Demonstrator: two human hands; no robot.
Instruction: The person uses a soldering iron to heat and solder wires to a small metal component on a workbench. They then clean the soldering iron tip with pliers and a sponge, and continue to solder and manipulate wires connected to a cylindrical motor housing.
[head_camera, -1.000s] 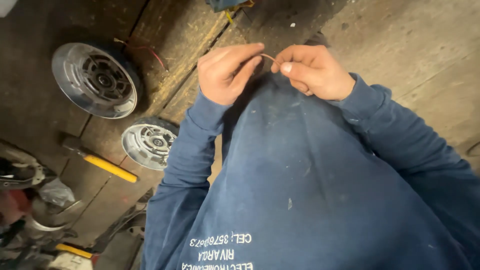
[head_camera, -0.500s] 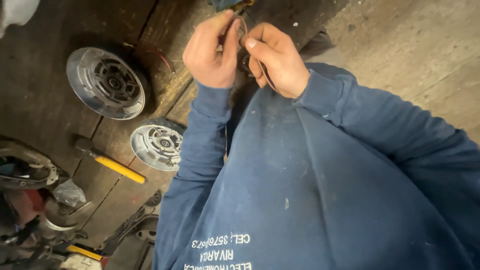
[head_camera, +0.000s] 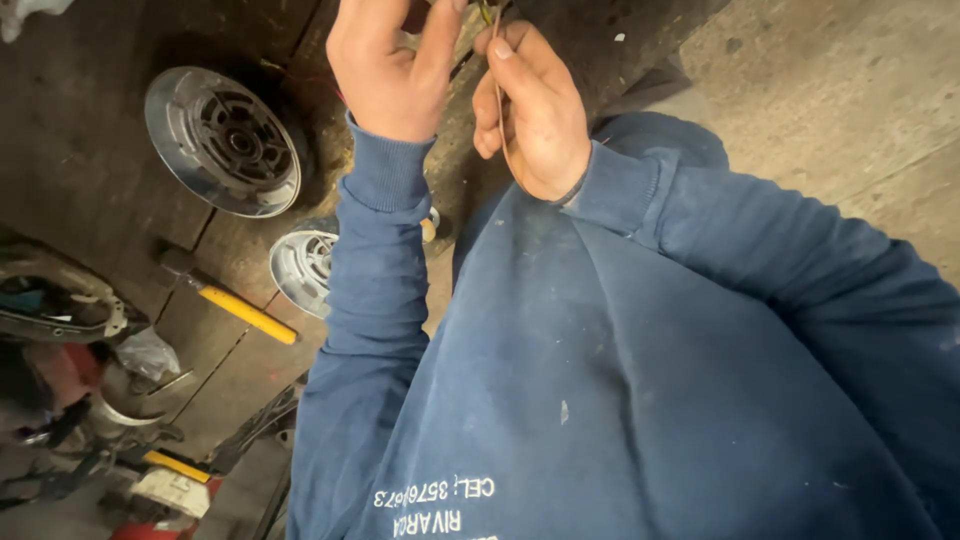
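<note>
Both my hands are raised at the top of the view, in front of my blue sweatshirt (head_camera: 640, 380). My right hand (head_camera: 535, 115) pinches a thin brownish wire (head_camera: 499, 110) that runs down across its palm. My left hand (head_camera: 387, 70) is beside it, fingers curled, with thumb and fingertips reaching the wire's upper end at the frame's top edge. That tip is partly cut off. A short yellow-green bit of wire (head_camera: 485, 12) shows between the two hands.
On the dark, dirty floor to the left lie a large round metal wheel cover (head_camera: 220, 140) and a smaller one (head_camera: 303, 268). A yellow-handled hammer (head_camera: 245, 313) lies near them. Metal parts and clutter (head_camera: 70, 330) fill the lower left. Pale concrete (head_camera: 840, 90) is at right.
Both hands have moved up and forward to the frame's top, still together on the wire. The view has tilted, so the wheel covers sit lower and closer.
</note>
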